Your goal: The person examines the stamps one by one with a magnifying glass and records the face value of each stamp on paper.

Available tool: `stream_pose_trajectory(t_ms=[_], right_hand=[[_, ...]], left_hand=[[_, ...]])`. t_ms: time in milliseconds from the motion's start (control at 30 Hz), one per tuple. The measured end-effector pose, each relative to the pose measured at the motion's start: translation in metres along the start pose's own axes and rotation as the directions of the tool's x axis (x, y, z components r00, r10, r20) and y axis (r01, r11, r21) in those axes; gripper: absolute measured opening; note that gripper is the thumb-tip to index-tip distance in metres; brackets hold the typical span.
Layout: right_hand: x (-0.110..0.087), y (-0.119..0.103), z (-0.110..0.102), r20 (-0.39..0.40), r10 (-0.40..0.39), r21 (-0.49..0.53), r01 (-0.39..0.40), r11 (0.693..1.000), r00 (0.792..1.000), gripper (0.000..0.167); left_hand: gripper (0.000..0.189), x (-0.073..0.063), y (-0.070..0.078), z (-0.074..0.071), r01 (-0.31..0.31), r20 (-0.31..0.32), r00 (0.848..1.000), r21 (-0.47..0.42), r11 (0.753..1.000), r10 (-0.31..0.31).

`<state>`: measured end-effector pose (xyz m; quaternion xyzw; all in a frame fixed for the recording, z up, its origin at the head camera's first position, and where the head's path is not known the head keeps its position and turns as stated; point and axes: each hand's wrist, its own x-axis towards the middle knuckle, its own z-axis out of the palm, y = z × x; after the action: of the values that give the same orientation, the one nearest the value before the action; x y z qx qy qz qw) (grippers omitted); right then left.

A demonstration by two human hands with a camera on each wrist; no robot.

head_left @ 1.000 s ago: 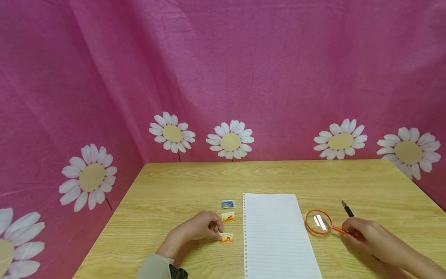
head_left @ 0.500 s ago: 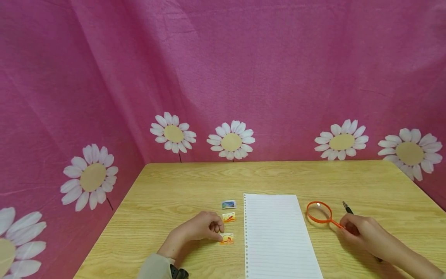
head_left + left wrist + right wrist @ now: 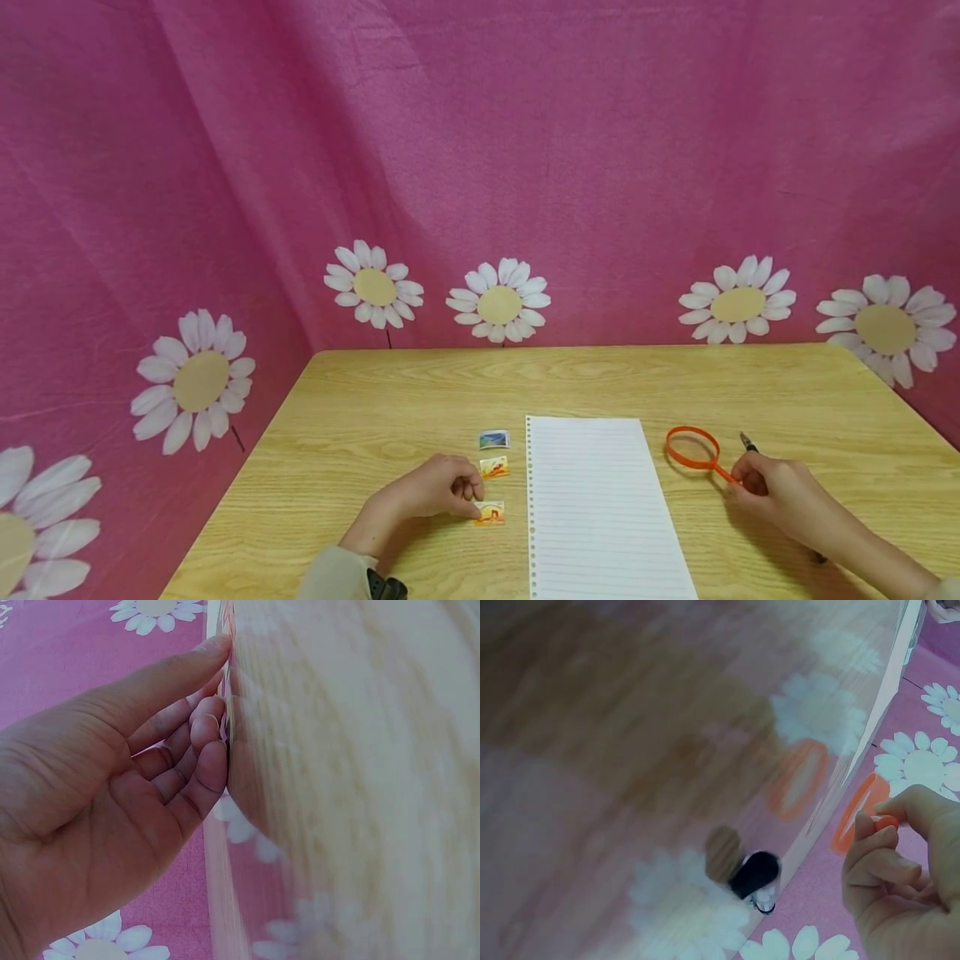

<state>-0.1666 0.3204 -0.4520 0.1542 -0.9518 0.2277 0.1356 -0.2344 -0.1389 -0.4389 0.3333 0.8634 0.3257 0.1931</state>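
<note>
My right hand (image 3: 787,500) pinches the handle of an orange-rimmed magnifying glass (image 3: 723,472) between thumb and fingers, its lens raised over the table right of the paper. In the right wrist view the magnifying glass (image 3: 842,834) points away from the hand. My left hand (image 3: 427,492) rests on the table, thumb tip at the left edge of the nearest stamp (image 3: 491,513), which is yellow and orange. Its other fingers are loosely bent in the left wrist view. A second yellow-orange stamp (image 3: 494,467) and a blue-green stamp (image 3: 494,439) lie behind in a column.
A lined sheet of paper (image 3: 600,500) with punched holes lies between the hands. A black pen (image 3: 748,444) lies on the table, partly hidden under my right hand. A pink cloth (image 3: 600,167) with daisies hangs behind the wooden table (image 3: 405,392).
My right hand has lifted and tilted the magnifying glass, its lens shifting a little away from me and the glare on it vanishing. The left hand and stamps have stayed in place.
</note>
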Motion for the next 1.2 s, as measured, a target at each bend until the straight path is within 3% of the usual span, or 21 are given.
stream_pose_trajectory(t_ms=[267,433,633,900,1200], right_hand=[[0.0,0.002,0.002,-0.024,0.003,-0.027,-0.004,1.0,1.0,0.019],[0.001,0.003,0.002,0.002,0.011,-0.027,-0.011,1.0,1.0,0.018],[0.007,0.0,-0.004,0.094,0.069,-0.023,-0.068,0.997,0.993,0.018],[0.013,-0.004,-0.008,0.212,0.159,-0.074,-0.146,0.986,0.964,0.025],[0.013,-0.009,-0.003,0.294,0.156,-0.023,-0.156,0.987,0.943,0.034]], left_hand=[[0.011,0.0,0.0,0.0,0.026,-0.006,1.0,0.003,1.0,-0.026],[0.011,0.001,-0.002,0.0,0.024,-0.007,1.0,0.012,1.0,-0.024],[0.011,0.0,-0.002,0.0,0.011,-0.005,1.0,0.005,1.0,-0.011],[0.011,0.0,-0.003,0.0,-0.005,-0.002,1.0,-0.011,1.0,0.005],[0.012,0.0,-0.003,0.0,-0.01,0.003,1.0,-0.005,1.0,0.01]])
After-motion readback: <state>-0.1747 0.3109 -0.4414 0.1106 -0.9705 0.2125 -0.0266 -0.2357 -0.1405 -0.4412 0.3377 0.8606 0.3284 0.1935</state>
